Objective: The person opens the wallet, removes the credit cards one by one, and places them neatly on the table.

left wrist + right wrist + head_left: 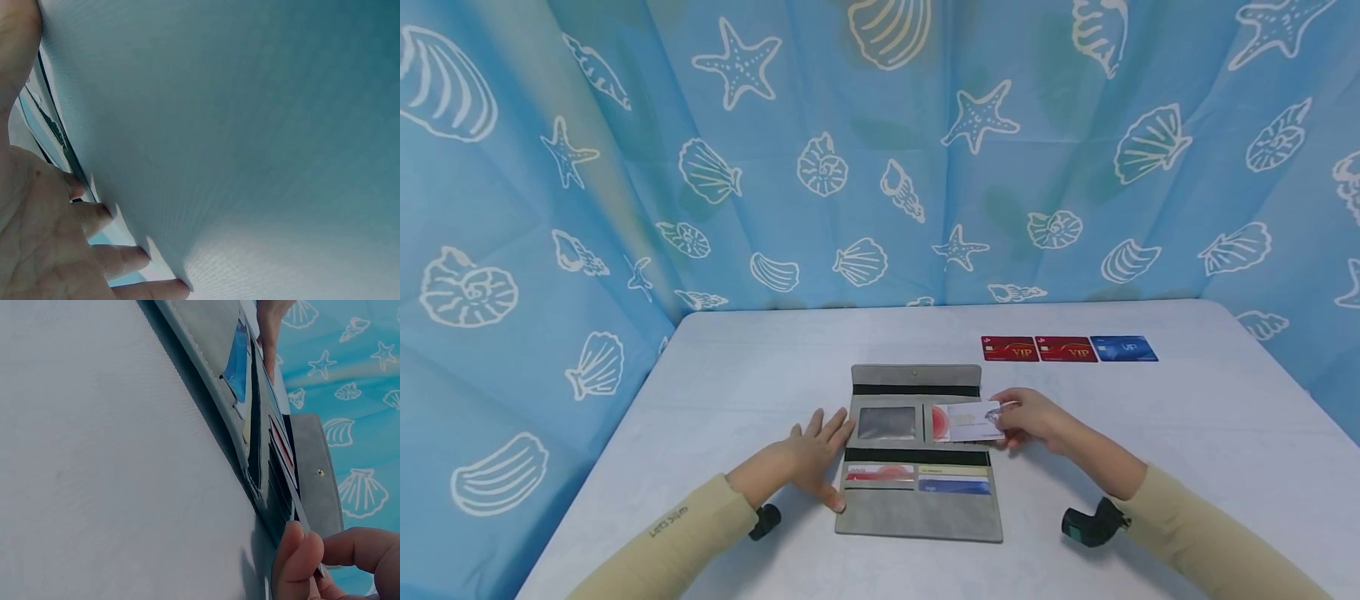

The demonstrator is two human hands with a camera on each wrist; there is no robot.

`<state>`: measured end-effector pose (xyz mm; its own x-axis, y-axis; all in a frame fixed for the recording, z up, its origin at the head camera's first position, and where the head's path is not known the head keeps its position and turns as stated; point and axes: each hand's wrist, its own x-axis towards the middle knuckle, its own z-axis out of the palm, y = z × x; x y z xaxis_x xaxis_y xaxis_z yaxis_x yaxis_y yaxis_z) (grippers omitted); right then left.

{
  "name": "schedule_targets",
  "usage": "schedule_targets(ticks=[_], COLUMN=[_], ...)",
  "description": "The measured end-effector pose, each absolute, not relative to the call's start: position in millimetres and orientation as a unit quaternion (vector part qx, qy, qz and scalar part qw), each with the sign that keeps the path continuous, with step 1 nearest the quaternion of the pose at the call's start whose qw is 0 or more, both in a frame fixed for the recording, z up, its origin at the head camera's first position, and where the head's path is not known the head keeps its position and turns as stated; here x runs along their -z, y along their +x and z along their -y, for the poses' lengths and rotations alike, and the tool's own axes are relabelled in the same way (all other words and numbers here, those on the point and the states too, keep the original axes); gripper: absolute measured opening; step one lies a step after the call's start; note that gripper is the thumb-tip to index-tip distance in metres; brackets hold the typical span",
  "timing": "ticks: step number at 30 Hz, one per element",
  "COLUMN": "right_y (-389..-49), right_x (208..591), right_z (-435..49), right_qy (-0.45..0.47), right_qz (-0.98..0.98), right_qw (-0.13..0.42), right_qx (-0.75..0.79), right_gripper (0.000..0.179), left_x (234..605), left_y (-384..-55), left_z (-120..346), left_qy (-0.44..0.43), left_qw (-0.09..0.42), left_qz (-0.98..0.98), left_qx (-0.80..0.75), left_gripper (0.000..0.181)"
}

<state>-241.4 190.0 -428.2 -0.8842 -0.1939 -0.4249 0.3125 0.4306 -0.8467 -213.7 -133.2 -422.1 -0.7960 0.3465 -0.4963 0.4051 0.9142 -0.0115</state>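
A grey wallet (917,518) lies unfolded on the table, its flap with a gold snap at the far side. My right hand (1037,418) pinches the right end of a white card (966,423) with a red round print. The card's left end overlaps the wallet's upper right section; in the right wrist view the held card (303,512) lines up with the slots there. My left hand (812,458) has its fingers spread along the wallet's left edge, the thumb at the lower left edge. Several cards (953,485) sit in the lower slots.
Beyond the wallet to the right, two red VIP cards (1010,349) and a blue VIP card (1123,348) lie in a row. A clear window (887,422) fills the wallet's upper left section. Behind the white table (760,350) hangs a blue seashell curtain (910,117).
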Motion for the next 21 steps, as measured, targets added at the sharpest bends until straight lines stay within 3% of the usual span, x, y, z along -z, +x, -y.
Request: schedule_targets(ticks=[21], right_y=[-237], right_x=[418], right_z=[-243], right_qy=[0.064], right_qz=[-0.798], right_qw=[0.220], right_qx=[0.558], right_gripper=[0.067], left_x=[418], left_y=[-211], left_z=[130], left_qy=[0.193], left_qw=[0.250], left_qz=[-0.947], left_qx=[0.059], left_gripper=[0.118])
